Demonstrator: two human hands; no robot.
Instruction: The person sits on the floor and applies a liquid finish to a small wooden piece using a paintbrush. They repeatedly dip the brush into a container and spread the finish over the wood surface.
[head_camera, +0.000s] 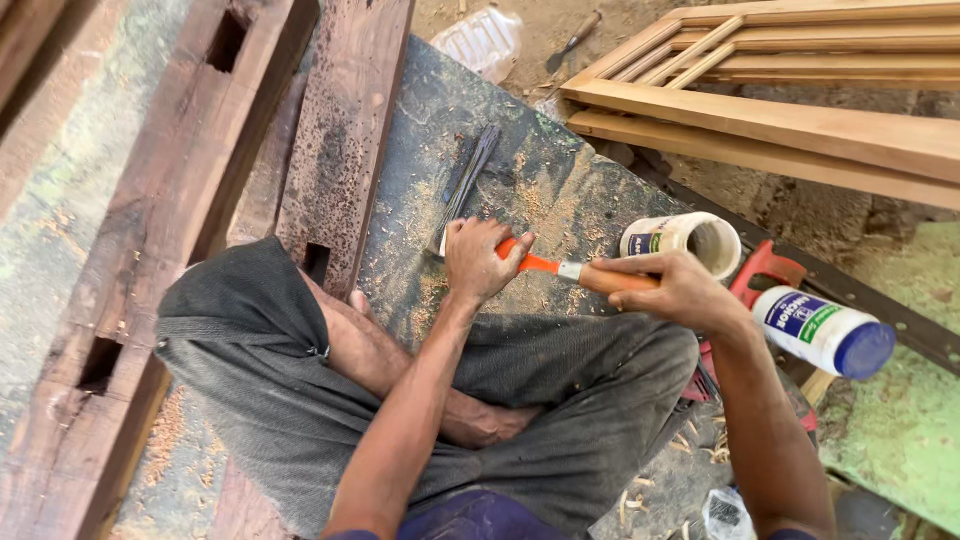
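Sawdusty slab (560, 190), chisel (545, 266) lying crosswise

A tool (560, 268) with a glossy orange plastic shaft, a metal ferrule and a smooth wooden handle is gripped by the right hand (680, 290) and steadied by the left hand (480, 258). Beneath the tool, a rough, matt grey slab (540, 180) dusted with wood shavings is seen. Just right of the tool, two glossy white plastic jars (820, 328) are laid. Left of the slab, dark, weathered, rough-sawn beams (180, 180) are seen; beyond it, a pale, smooth planed wooden frame (780, 110). The lap is covered by coarse grey cloth (250, 340).
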